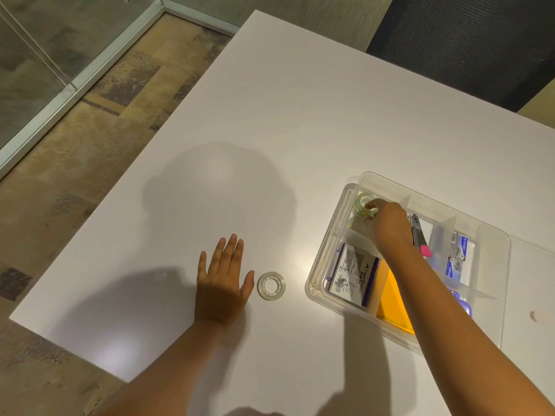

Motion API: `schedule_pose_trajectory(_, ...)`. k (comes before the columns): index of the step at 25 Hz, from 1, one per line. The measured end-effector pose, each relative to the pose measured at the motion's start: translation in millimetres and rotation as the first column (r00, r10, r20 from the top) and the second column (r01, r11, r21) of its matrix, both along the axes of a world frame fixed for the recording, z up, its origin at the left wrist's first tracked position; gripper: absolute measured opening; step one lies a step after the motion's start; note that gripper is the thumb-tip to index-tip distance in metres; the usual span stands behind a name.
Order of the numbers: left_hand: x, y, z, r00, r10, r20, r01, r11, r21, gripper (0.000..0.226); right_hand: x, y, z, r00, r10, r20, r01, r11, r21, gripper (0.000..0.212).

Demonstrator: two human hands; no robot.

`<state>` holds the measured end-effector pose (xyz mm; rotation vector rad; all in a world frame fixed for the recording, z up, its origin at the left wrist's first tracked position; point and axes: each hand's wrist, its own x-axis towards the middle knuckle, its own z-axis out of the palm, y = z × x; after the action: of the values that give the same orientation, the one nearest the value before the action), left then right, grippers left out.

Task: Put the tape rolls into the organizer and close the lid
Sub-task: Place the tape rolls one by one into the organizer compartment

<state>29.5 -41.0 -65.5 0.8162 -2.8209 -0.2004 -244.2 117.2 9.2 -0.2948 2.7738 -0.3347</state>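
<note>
Clear plastic organizer [327, 265] held the glossy tape roll [362, 202] my right hand [389, 229] pinched in its far corner compartment, while my left hand [222, 283] lay flat, fingers spread, beside another ring-shaped roll [271, 285] on the smooth white table [300, 115].

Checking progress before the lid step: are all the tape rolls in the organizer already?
No, one tape roll lies flat on the table beside the left hand, outside the organizer.

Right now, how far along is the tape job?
Partway. The right hand is setting one tape roll into the organizer's far-left compartment. A second roll lies on the table beside the flat left hand. The lid isn't closed.
</note>
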Motion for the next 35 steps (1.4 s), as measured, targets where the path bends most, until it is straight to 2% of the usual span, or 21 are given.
schedule_pose_trajectory(5, 0.8, 0.2, 0.1, 1.000, 0.002, -0.007, -0.002, 1.000, -0.007, 0.052, 1.2, -8.1, 0.2, 0.999, -0.044, -0.015, 0.043, 0.998, -0.044, 0.030)
schedule_pose_trajectory(11, 0.2, -0.1, -1.1, 1.000, 0.002, -0.011, -0.002, 1.000, 0.004, 0.052, -3.5, -24.6, -2.2, 1.000, -0.010, -0.011, 0.011, 0.996, 0.089, 0.026)
schedule_pose_trajectory(17, -0.9, -0.8, 0.2, 1.000, 0.007, 0.015, -0.007, 1.000, 0.020, 0.054, -6.3, -25.5, -5.9, 0.999, -0.042, 0.006, 0.042, 0.996, 0.085, 0.019)
schedule_pose_trajectory(21, 0.2, -0.5, -0.2, 1.000, 0.009, 0.018, -0.009, 1.000, 0.018, 0.054, -3.6, -22.1, 5.1, 0.994, -0.108, 0.002, 0.108, 0.993, 0.042, 0.034)
schedule_pose_trajectory(24, -0.1, -0.3, 0.3, 1.000, 0.009, 0.017, -0.010, 1.000, 0.015, 0.054, 4.2, -20.2, 26.3, 0.977, -0.177, -0.120, 0.160, 0.978, -0.133, 0.052)
schedule_pose_trajectory(27, -0.1, 0.0, 0.8, 1.000, 0.006, 0.010, -0.006, 1.000, 0.012, 0.054, 33.5, -26.5, 48.2, 0.978, -0.009, -0.208, -0.039, 0.973, -0.226, 0.046)
schedule_pose_trajectory(29, 0.2, 0.2, 0.1, 1.000, 0.011, 0.004, -0.011, 1.000, 0.002, 0.053, 75.8, -34.1, 54.2, 0.948, 0.245, -0.205, -0.291, 0.928, -0.235, 0.039)
schedule_pose_trajectory(30, 0.1, 0.3, -0.8, 1.000, 0.013, 0.000, -0.013, 1.000, -0.009, 0.053, 102.7, -36.8, 55.7, 0.891, 0.404, -0.210, -0.444, 0.871, -0.211, 0.035)
schedule_pose_trajectory(32, 0.0, 0.9, -2.1, 1.000, 0.010, -0.006, -0.010, 0.999, -0.034, 0.053, 150.9, -39.0, 45.9, 0.704, 0.673, -0.225, -0.694, 0.720, -0.018, 0.035)
schedule_pose_trajectory(33, 0.1, 0.8, -3.0, 1.000, 0.002, -0.009, -0.002, 0.999, -0.053, 0.052, 168.2, -39.8, 37.8, 0.642, 0.745, -0.181, -0.743, 0.663, 0.094, 0.039)
schedule_pose_trajectory(34, 0.2, 0.2, -3.9, 1.000, -0.010, -0.010, 0.009, 0.997, -0.075, 0.052, 180.2, -41.0, 30.4, 0.612, 0.778, -0.143, -0.755, 0.629, 0.188, 0.045)
schedule_pose_trajectory(35, 0.6, -0.6, -5.0, 1.000, -0.021, -0.010, 0.020, 0.995, -0.098, 0.052, 187.4, -41.9, 20.5, 0.587, 0.806, -0.078, -0.780, 0.589, 0.213, 0.049)
